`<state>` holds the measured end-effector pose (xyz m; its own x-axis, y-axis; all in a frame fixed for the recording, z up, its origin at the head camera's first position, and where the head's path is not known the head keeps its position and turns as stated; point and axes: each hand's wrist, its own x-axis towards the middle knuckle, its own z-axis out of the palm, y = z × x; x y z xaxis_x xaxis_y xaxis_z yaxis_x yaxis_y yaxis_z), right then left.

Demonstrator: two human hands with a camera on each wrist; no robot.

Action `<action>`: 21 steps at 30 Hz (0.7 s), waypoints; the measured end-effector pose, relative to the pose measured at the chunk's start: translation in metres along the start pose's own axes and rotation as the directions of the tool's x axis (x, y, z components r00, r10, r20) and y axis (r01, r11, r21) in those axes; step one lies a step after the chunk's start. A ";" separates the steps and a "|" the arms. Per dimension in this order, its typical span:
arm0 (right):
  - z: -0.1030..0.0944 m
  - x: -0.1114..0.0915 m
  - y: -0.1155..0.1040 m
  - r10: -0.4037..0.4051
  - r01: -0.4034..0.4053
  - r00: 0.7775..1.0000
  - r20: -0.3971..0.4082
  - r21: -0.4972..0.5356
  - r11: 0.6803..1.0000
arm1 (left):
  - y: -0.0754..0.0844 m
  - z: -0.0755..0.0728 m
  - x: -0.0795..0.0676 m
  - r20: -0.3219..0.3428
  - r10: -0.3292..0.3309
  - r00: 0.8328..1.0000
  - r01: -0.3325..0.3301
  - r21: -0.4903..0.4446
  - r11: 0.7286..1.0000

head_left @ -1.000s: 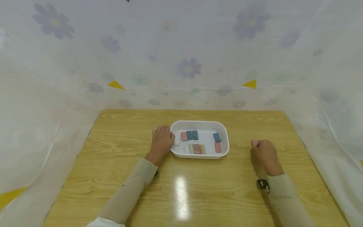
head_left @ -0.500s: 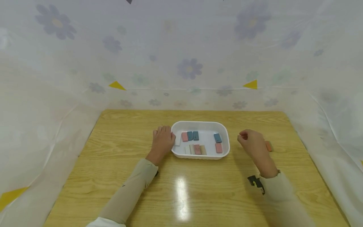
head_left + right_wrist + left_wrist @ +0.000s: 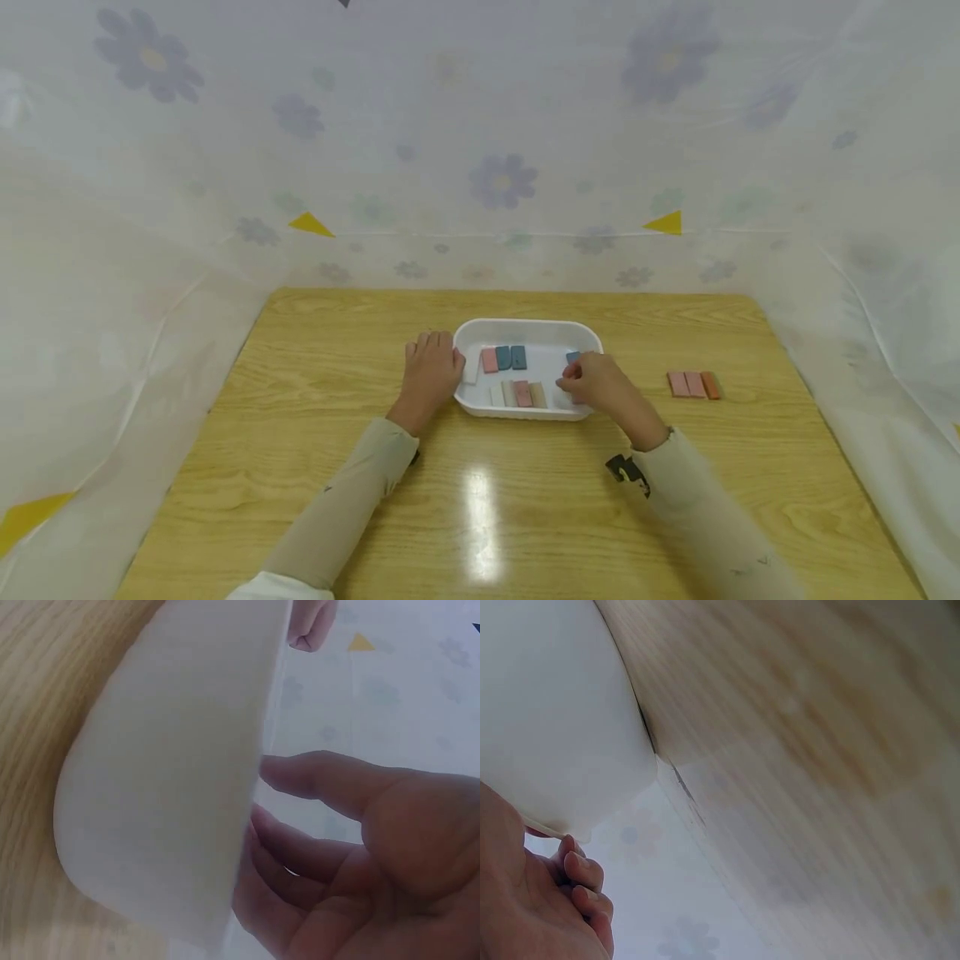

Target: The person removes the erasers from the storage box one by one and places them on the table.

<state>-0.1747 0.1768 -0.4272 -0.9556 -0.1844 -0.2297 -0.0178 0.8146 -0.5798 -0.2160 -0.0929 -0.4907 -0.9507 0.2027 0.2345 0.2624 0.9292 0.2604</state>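
Observation:
A white plastic tray holds several small flat rectangular tiles. My left hand grips its left rim, and the left wrist view shows the fingers curled at that edge. My right hand reaches over the right side into the tray, thumb and fingers apart. A blue-grey tile peeks out beside it; the hand covers the pink tile's place. In the right wrist view the tray wall hides the fingertips, so contact with a tile cannot be seen.
Inside the tray's left half lie a pink tile, two blue-grey tiles, a white piece and a lower row of pale and pink tiles. Two pink tiles and an orange-brown one line up on the wooden table.
My right hand has let go of a pink tile beside the others on the right and moved left into the tray. The left hand stays on the rim.

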 end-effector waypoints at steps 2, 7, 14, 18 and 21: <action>0.008 0.005 -0.001 -0.024 0.025 1.000 0.020 -0.031 0.999 | 0.000 -0.001 0.000 0.001 -0.002 1.000 0.002 -0.005 1.000; 0.026 0.016 -0.001 -0.016 0.021 0.998 0.057 -0.072 0.997 | 0.001 -0.002 0.001 0.007 -0.006 1.000 0.006 0.001 1.000; 0.036 0.022 0.000 0.029 -0.025 0.998 0.052 -0.067 0.997 | 0.000 0.001 0.000 0.014 -0.008 1.000 0.008 0.010 1.000; 0.038 0.022 -0.001 0.001 0.002 0.999 0.049 -0.062 0.998 | -0.001 0.001 0.001 0.004 -0.007 1.000 0.007 0.016 1.000; 0.040 0.023 -0.001 -0.009 0.011 0.999 0.047 -0.048 0.999 | -0.001 0.001 0.001 -0.005 -0.003 1.000 0.003 0.014 1.000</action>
<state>-0.1852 0.1501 -0.4632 -0.9406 -0.2170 -0.2611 -0.0425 0.8382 -0.5437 -0.2173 -0.0933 -0.4917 -0.9507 0.1982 0.2386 0.2569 0.9342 0.2477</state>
